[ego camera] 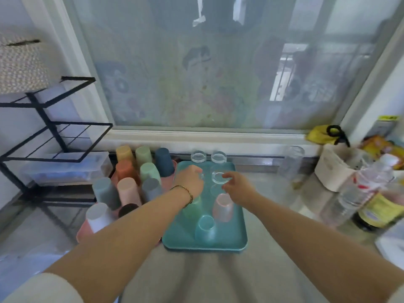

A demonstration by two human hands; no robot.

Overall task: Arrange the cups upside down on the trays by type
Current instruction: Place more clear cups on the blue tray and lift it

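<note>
Head view: your left hand (189,182) grips a clear glass (201,176), while your right hand (237,186) pinches another clear glass (219,177), both upside down on the teal tray (239,243); plastic cups (129,190) fill the pink tray (81,234) alongside.

No text, number or brand can be read. A yellow label (381,212) is seen on a dark bottle (371,217) well to the right of the teal tray (238,241), and printed packets (381,147) lie behind that bottle, but their lettering is blurred beyond reading.
</note>
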